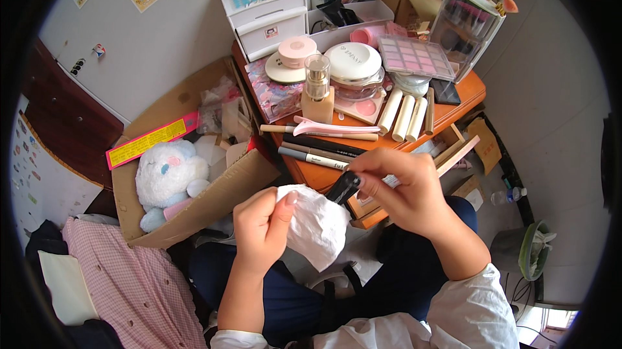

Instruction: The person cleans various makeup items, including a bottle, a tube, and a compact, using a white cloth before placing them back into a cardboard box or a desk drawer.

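Note:
My left hand pinches a crumpled white tissue between thumb and fingers, and the sheet hangs above my lap. Beside the tissue's upper right edge, my right hand grips a small glossy black cosmetic item; its exact kind cannot be told. Just behind my hands, pen-shaped cosmetics lie on the orange wooden tabletop. A pink hair clip rests across more slim pens. Cream-coloured tubes and a foundation bottle are farther back.
Compacts, an eyeshadow palette and a white drawer box crowd the table. At left a cardboard box holds a white plush toy. A drawer is pulled out at right, near a waste bin.

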Demonstrator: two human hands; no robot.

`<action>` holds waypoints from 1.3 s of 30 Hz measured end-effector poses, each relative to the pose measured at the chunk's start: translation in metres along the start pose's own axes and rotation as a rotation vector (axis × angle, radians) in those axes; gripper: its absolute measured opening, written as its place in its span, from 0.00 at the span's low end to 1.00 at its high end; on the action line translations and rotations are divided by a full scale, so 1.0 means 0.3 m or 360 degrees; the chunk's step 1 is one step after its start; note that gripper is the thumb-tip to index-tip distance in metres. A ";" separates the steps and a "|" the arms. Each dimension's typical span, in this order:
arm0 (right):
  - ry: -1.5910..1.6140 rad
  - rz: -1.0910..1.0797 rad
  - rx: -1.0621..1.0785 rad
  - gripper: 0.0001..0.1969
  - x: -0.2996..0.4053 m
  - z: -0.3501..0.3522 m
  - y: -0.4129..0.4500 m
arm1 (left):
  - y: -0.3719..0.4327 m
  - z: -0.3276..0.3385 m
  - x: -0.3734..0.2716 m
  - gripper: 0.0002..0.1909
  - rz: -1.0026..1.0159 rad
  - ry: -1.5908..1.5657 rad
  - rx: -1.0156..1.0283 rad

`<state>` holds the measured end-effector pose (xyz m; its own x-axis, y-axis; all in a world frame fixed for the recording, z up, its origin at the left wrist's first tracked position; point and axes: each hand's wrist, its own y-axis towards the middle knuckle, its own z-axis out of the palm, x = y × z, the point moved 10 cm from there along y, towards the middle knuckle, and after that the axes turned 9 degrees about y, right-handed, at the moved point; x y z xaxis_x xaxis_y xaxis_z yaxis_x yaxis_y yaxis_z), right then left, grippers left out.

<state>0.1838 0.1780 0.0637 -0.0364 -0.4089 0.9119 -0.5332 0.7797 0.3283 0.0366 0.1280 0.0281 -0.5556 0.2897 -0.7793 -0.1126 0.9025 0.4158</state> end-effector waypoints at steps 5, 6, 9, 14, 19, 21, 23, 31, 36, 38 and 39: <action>-0.0097 -0.0042 -0.0091 0.05 -0.003 -0.035 0.004 | 0.002 -0.006 -0.018 0.06 0.0094 0.0122 0.0018; -0.0109 -0.0044 -0.0102 0.05 -0.003 -0.040 0.005 | 0.007 0.002 -0.035 0.06 0.0092 0.0134 0.0047; -0.0067 -0.0006 -0.0117 0.05 -0.018 -0.046 0.004 | 0.010 0.016 -0.047 0.05 0.0094 0.0142 0.0066; -0.0101 -0.0049 -0.0177 0.05 -0.016 -0.078 0.015 | 0.013 -0.005 -0.045 0.05 0.0063 0.0138 0.0011; 0.0359 0.0155 -0.0429 0.05 -0.057 -0.164 0.021 | 0.015 -0.025 -0.016 0.05 -0.0007 0.0078 -0.0031; 0.0263 0.0086 -0.0500 0.06 -0.024 -0.211 0.029 | 0.019 -0.031 -0.016 0.05 -0.0036 0.0065 -0.0044; 0.0270 -0.0018 -0.0634 0.07 -0.005 -0.271 0.035 | 0.022 -0.029 -0.006 0.07 -0.0068 0.0024 -0.0050; -0.0841 -0.0322 -0.1022 0.06 0.094 -0.525 0.254 | 0.038 -0.042 -0.037 0.06 0.0014 -0.0017 -0.0079; -0.1300 -0.0293 -0.0903 0.06 0.030 -0.512 0.470 | 0.040 -0.038 -0.033 0.06 0.0013 -0.0068 -0.0061; -0.1438 -0.0138 -0.0841 0.06 -0.012 -0.484 0.530 | 0.038 -0.039 -0.040 0.05 0.0073 -0.0018 -0.0030; -0.1441 -0.0132 -0.0765 0.06 -0.037 -0.463 0.553 | 0.035 -0.036 -0.038 0.05 0.0091 0.0002 -0.0010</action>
<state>0.2131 0.3778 0.1421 -0.7448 -0.5190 0.4195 -0.1755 0.7587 0.6273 0.0328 0.1307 0.0465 -0.5621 0.3402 -0.7539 -0.0861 0.8825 0.4624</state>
